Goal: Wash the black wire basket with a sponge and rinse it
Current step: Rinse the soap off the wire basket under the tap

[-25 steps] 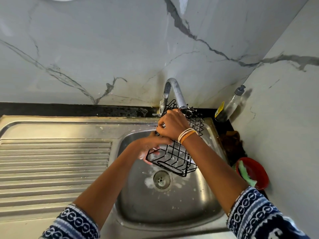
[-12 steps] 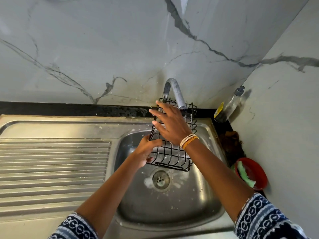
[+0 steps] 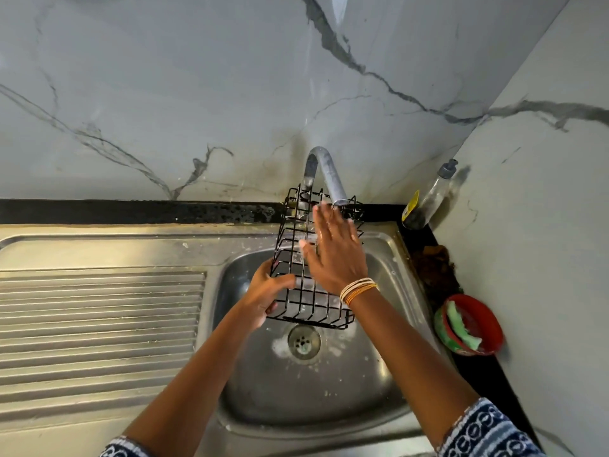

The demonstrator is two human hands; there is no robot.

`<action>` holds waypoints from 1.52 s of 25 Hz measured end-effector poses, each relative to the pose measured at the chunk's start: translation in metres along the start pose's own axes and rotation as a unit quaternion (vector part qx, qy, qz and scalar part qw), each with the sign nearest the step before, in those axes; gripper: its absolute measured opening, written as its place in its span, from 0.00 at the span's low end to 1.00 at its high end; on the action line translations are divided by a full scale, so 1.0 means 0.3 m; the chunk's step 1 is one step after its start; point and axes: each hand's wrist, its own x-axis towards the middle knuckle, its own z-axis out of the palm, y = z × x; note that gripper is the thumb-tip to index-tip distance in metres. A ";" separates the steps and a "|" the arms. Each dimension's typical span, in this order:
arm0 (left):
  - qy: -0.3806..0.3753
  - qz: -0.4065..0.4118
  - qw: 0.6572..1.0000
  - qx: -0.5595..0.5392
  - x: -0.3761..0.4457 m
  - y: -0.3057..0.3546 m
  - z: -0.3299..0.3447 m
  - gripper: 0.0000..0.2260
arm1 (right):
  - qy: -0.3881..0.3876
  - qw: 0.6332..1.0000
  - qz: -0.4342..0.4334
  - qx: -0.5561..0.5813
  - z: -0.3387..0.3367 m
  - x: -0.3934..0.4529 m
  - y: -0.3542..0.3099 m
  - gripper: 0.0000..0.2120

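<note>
The black wire basket [image 3: 309, 275] is held over the sink [image 3: 329, 390], its far end up under the tap spout [image 3: 329, 176]. The left hand [image 3: 263, 298] holds the near left corner, its fingers [image 3: 283, 281] curled round the wires. The right hand [image 3: 336, 255] lies flat on the basket, fingers [image 3: 324, 222] straight and together, their tips just below the mouth of the spout. No sponge is in either hand; a green one [image 3: 459, 328] sits in a red bowl [image 3: 487, 324] on the surface well to the right of the right fingers, near a soap bottle [image 3: 428, 199] in the corner.

This looks like the rinsing step, with the bare palm rubbing the wires under the tap; whether water is running is hard to tell, though a pale blur beside the right fingers suggests a stream. Foam lies round the drain [image 3: 303, 341] below the left fingers. The next move probably calls for turning the basket in the left hand's hold so that the other sides come under the spout, while the right palm wipes off any suds.
</note>
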 end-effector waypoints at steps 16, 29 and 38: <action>-0.020 0.024 0.999 0.006 -0.021 0.003 -0.001 0.36 | 0.028 0.999 -0.041 -0.020 -0.006 0.011 0.014 0.32; -0.012 0.026 1.000 0.003 -0.014 -0.030 -0.017 0.30 | 0.050 0.996 0.079 0.004 0.003 0.067 0.041 0.33; -0.056 0.067 0.994 0.072 0.001 -0.068 -0.040 0.41 | 0.062 0.993 0.097 -0.001 0.019 0.091 0.041 0.32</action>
